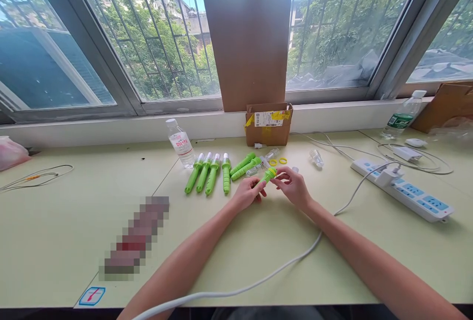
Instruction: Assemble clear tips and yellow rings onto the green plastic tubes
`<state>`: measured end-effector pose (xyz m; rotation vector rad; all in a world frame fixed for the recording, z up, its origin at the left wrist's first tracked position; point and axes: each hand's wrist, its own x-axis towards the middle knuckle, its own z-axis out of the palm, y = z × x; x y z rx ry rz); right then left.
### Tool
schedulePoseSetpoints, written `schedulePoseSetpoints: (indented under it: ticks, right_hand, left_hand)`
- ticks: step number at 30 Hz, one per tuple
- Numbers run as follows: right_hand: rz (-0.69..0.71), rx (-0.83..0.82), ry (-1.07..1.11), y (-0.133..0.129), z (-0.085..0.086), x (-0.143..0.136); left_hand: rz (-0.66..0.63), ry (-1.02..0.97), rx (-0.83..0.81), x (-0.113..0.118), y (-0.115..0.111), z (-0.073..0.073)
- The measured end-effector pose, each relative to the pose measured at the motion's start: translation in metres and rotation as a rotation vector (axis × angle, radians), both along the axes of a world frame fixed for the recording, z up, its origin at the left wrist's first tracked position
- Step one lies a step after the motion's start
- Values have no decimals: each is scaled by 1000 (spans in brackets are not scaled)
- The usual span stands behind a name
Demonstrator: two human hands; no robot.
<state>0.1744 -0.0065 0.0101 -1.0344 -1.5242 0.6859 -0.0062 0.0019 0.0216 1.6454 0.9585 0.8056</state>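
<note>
My left hand is closed around a green plastic handle, its collared end pointing up and right. At that collar sits a yellow ring, and the fingertips of my right hand pinch together at its edge. Just beyond my hands lie two green handles without clear caps. Two loose yellow rings and several clear plastic caps are beside them. To the left, several green handles with clear caps lie in a row.
Behind the parts stand a small cardboard box and a water bottle. One clear cap lies farther right. A power strip is on the right; its white cable runs under my right forearm. Another bottle stands back right.
</note>
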Motion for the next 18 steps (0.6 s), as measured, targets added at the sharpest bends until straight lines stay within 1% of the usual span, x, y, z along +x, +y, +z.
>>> schedulePoseSetpoints:
  ticks: [4, 8, 11, 15, 18]
  right_hand:
    - [10, -9, 15, 0, 0, 0]
    - [63, -17, 57, 0, 1, 1]
    - [68, -8, 97, 0, 0, 1]
    - [34, 14, 109, -1, -1, 0]
    - [-3, 39, 77, -4, 0, -1]
  left_hand:
    - [-14, 5, -41, 0, 1, 0]
    - [-55, -13, -40, -3, 2, 3]
    - [-55, 14, -35, -3, 2, 4]
    - [18, 70, 59, -1, 0, 3]
    - [119, 98, 226, 2, -1, 0]
